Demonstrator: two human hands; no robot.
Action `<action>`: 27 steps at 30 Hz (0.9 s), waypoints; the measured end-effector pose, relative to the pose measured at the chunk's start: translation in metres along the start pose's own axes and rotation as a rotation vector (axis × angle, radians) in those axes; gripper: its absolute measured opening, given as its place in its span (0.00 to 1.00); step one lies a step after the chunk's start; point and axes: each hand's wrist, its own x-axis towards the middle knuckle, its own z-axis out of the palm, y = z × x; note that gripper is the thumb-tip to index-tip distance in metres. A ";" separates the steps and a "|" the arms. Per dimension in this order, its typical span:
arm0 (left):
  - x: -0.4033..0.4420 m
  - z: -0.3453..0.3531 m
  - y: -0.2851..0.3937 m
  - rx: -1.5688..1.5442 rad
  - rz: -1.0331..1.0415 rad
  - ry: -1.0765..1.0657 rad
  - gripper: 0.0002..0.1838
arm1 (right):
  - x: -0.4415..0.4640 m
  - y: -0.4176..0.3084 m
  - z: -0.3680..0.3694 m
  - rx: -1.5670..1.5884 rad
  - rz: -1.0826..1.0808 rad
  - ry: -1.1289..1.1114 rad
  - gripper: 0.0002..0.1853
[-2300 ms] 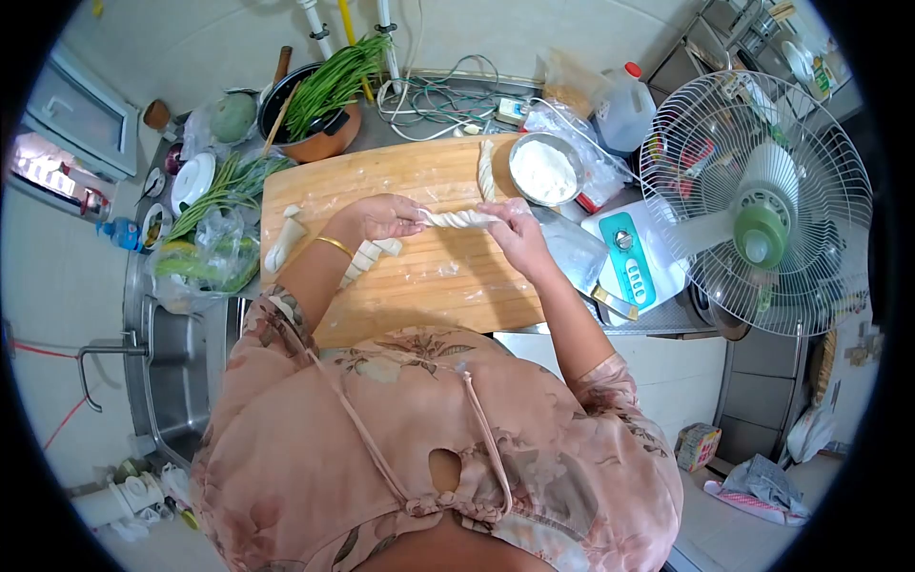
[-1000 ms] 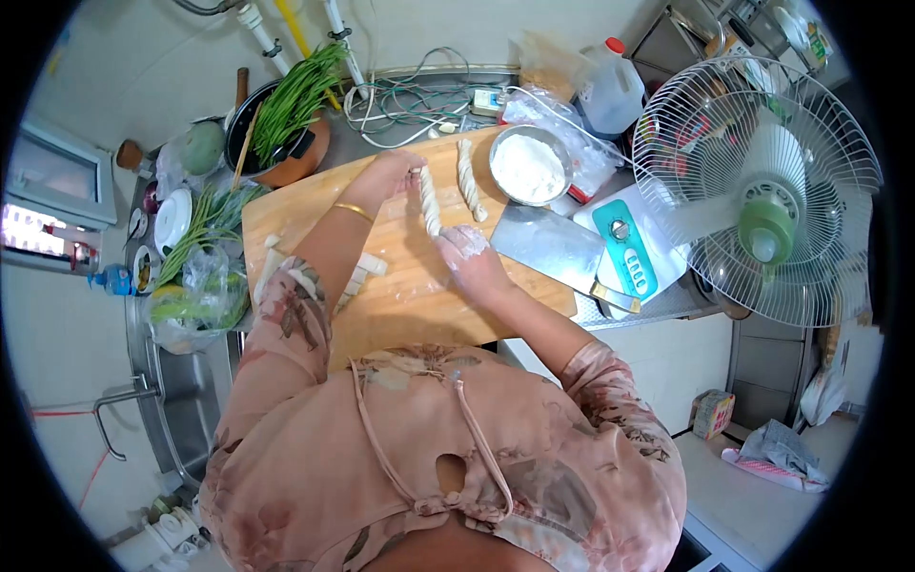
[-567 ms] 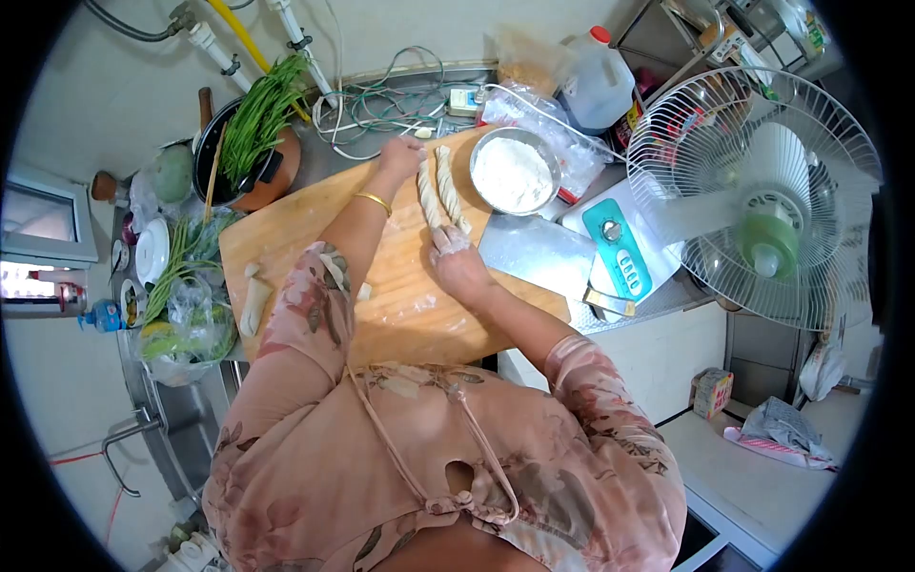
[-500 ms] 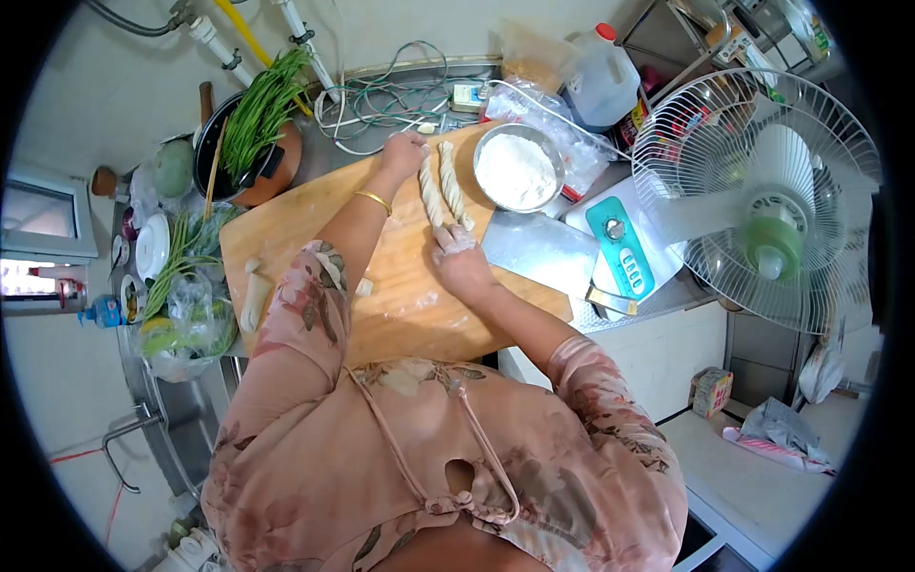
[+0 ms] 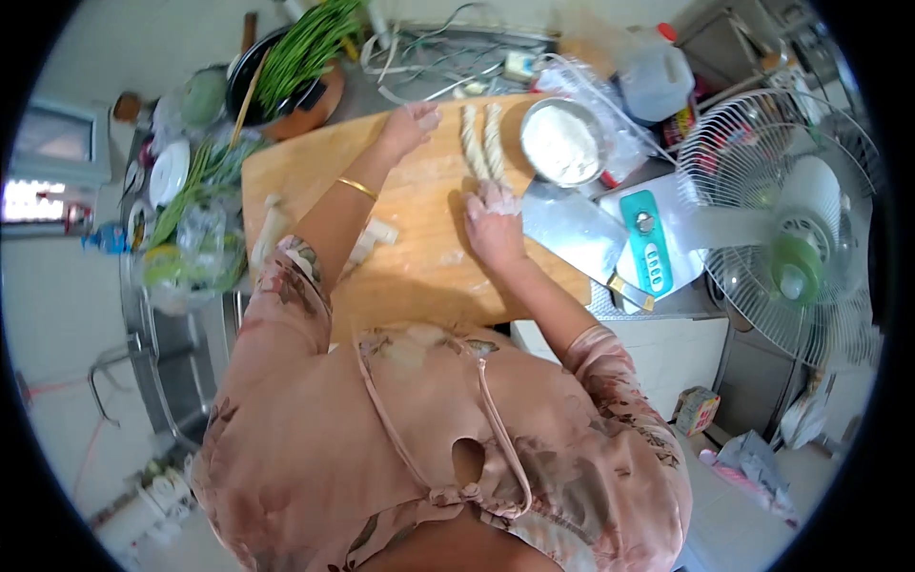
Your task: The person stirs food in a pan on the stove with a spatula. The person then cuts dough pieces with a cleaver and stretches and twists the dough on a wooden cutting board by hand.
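Observation:
Two twisted dough strips lie side by side on the wooden board, the left strip (image 5: 472, 141) and the right strip (image 5: 493, 143). My right hand (image 5: 494, 224), floury, is at their lower ends, its fingers spread and touching the dough. Left of the strips, over the board's far edge, my left hand (image 5: 412, 129) holds nothing, its fingers loosely apart. Short cut dough pieces (image 5: 381, 231) lie near my left forearm, which partly hides them. Another dough piece (image 5: 272, 229) is at the left of the wooden board (image 5: 429, 276). A bowl of flour (image 5: 560, 143) stands right of the strips.
A cleaver (image 5: 577, 229) lies by the board's right edge, beside a scale (image 5: 648, 248). The fan (image 5: 782, 229) stands far right. Behind are a pot of green stalks (image 5: 305, 67), cables and a plastic jug (image 5: 658, 81). Bagged vegetables (image 5: 200, 253) and a sink (image 5: 176, 334) are left.
The twist earlier stretched between my hands now lies beside the other one. My left hand has let go and moved left from it. The view has swung and is somewhat blurred.

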 end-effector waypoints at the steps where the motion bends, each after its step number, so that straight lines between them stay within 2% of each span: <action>1: -0.009 -0.017 0.001 0.021 0.003 -0.001 0.21 | 0.001 -0.005 0.000 0.067 -0.011 -0.036 0.10; 2: -0.019 -0.031 -0.003 0.040 0.007 -0.005 0.21 | 0.002 -0.011 0.000 0.130 -0.021 -0.071 0.10; 3: -0.031 -0.044 -0.013 0.083 0.110 0.107 0.16 | 0.002 -0.019 0.001 0.128 -0.047 -0.187 0.15; 6: -0.067 -0.085 -0.038 0.171 0.118 0.246 0.15 | 0.003 -0.047 0.024 0.349 -0.036 -0.388 0.19; 7: -0.080 -0.094 -0.047 0.199 0.124 0.277 0.15 | 0.004 -0.057 0.031 0.324 -0.104 -0.318 0.20; 10: -0.126 -0.105 -0.070 0.351 0.117 0.317 0.16 | 0.011 -0.083 0.048 0.341 -0.099 -0.238 0.19; 13: -0.162 -0.097 -0.079 0.600 0.096 0.253 0.18 | 0.017 -0.082 0.071 0.290 -0.047 -0.427 0.20; 16: -0.179 -0.086 -0.077 0.751 0.130 0.209 0.19 | 0.027 -0.082 0.057 0.438 0.192 -0.540 0.19; 17: -0.181 -0.083 -0.074 0.787 0.137 0.197 0.18 | 0.023 -0.076 0.065 0.480 0.173 -0.466 0.17; 20: -0.183 -0.076 -0.064 0.858 0.157 0.144 0.18 | 0.012 -0.058 0.079 0.988 0.493 -0.690 0.14; 21: -0.184 -0.075 -0.062 0.880 0.163 0.121 0.18 | 0.010 -0.059 0.074 1.139 0.605 -0.701 0.15; 24: -0.186 -0.072 -0.062 0.928 0.278 0.114 0.19 | 0.000 -0.054 0.063 1.505 0.910 -0.670 0.16; 27: -0.189 -0.067 -0.057 0.864 0.172 0.048 0.18 | -0.008 -0.039 0.059 1.693 1.075 -0.572 0.15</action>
